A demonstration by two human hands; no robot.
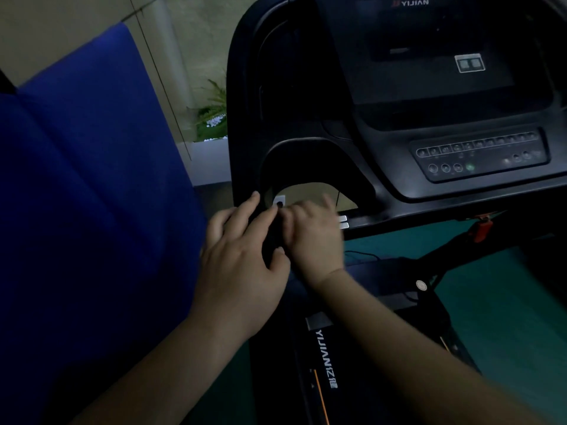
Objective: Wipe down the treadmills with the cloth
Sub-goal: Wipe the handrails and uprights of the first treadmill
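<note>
The treadmill (399,118) is standing ahead, its black handrail (270,240) lying between both hands. Left hand (242,259) fingers are spreading loosely over the rail; right hand (313,237) is curling beside it, blurred, grip unclear. Blue cloth (92,194) is hanging at left.

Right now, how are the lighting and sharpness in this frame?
Head view: dim throughout, with the treadmill console nearly black; right hand smeared by motion blur, left hand sharper; wide-angle bending at the edges; blue cloth fills the left side as a flat dark mass.
</note>
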